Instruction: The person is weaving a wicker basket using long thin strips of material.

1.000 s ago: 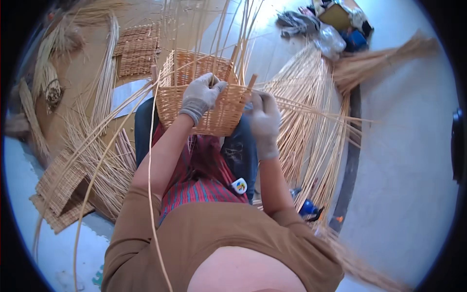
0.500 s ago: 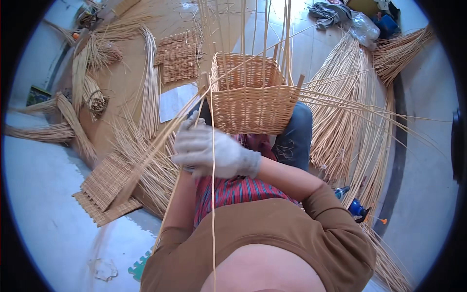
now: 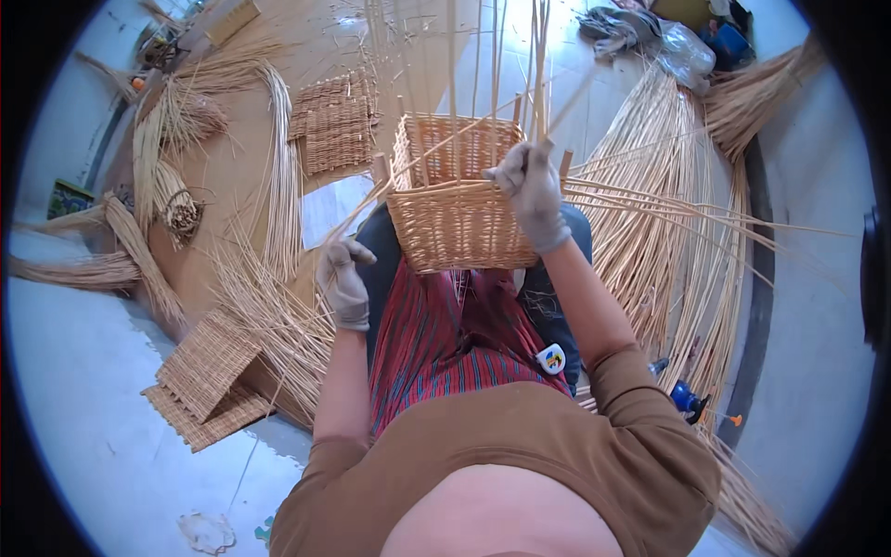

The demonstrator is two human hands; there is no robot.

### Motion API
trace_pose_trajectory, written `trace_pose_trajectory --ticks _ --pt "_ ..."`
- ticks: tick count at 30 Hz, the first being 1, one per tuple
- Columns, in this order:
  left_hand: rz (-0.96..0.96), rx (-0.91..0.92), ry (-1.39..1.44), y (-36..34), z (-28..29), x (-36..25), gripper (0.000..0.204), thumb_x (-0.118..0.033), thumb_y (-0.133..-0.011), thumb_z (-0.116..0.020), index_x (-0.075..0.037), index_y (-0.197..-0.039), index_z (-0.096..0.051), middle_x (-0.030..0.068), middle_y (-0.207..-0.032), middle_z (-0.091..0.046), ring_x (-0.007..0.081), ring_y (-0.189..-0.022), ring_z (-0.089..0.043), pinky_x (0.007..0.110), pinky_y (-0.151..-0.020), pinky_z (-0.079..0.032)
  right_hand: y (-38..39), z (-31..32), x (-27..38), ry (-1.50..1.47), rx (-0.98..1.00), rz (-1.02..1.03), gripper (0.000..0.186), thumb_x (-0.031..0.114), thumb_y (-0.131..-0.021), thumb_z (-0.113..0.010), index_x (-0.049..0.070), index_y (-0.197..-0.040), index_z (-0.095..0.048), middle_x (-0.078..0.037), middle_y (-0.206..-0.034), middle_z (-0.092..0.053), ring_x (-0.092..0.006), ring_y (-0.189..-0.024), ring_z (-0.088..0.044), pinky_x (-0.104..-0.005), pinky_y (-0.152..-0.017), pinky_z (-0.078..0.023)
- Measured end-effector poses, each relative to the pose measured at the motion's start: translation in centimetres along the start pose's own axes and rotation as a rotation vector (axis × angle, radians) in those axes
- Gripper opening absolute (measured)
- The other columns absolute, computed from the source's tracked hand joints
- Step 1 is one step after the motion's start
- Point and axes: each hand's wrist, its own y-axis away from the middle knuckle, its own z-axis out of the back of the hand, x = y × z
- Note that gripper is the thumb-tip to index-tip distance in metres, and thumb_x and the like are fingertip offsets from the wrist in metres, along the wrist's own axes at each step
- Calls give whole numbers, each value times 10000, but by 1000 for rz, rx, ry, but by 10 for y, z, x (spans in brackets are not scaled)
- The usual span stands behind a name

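A partly woven wicker basket (image 3: 461,229) rests between my knees, tall upright stakes rising from its sides. My right hand (image 3: 535,197), in a pale work glove, is at the front rim near the right corner, its fingers closed on a thin wicker strand that blurs up and to the right. My left hand (image 3: 344,281), gloved too, is below and left of the basket. Its fingers are curled at the lower end of several wicker strands (image 3: 364,206) slanting from the left front corner; its grip is partly hidden.
Long wicker bundles (image 3: 640,195) lie along the right, with loose strands (image 3: 278,316) at the left. Woven panels (image 3: 206,362) are on the left floor, others (image 3: 334,121) beyond. A white tape measure (image 3: 550,358) sits on my lap; a blue tool (image 3: 685,397) lies right.
My right hand has moved from beside my left hand, up and right to the basket's front rim. The basket has shifted slightly left and nearer. The tape measure has come into view.
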Motion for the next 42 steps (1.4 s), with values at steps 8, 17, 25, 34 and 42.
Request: trace_pose_trajectory --ticks 8,17,25,34,42 --pt "80 272 -23 -66 -46 40 854 -450 -916 -820 -66 -1561 -413 110 -1458 -519 228 -1416 -439 385 -1184 -388 22 22 26 1472 -254 559 160 123 -1059 -657 44 -1196 -681 -14 -940 -706 -113 -911 -689 -271 -842 -578" --pt "155 59 245 -75 -83 76 357 -208 -913 -866 -65 -1146 -637 -47 -976 -568 86 -864 -554 284 -894 -510 -90 -69 -40 2149 166 1361 195 99 -928 -752 71 -1117 -714 -113 -982 -776 -241 -822 -756 -367 -730 -582" --pt "-51 -15 -43 -71 -84 97 208 -127 -972 -753 -72 -1149 -658 32 -1090 -619 118 -1026 -584 327 -937 -516 -41 -33 -38 1763 45 1165 524 41 -1046 -594 152 -1532 -432 -107 -1091 -736 -196 -934 -727 -343 -856 -607" --pt "-238 -285 -185 -21 -105 9 162 -43 -1012 -659 -43 -1169 -619 89 -1052 -644 217 -968 -653 354 -913 -545 31 36 8 1287 -230 902 69 105 -1063 -647 42 -1090 -646 -82 -1110 -742 -119 -945 -704 -283 -810 -603" --pt "433 463 -534 -75 -147 0 400 -402 -1052 -655 -11 -1111 -714 93 -882 -726 143 -672 -735 315 -587 -569 0 -17 -1 1766 -160 1071 387 -26 -990 -629 97 -1346 -544 -109 -1210 -721 -194 -985 -727 -339 -840 -585"
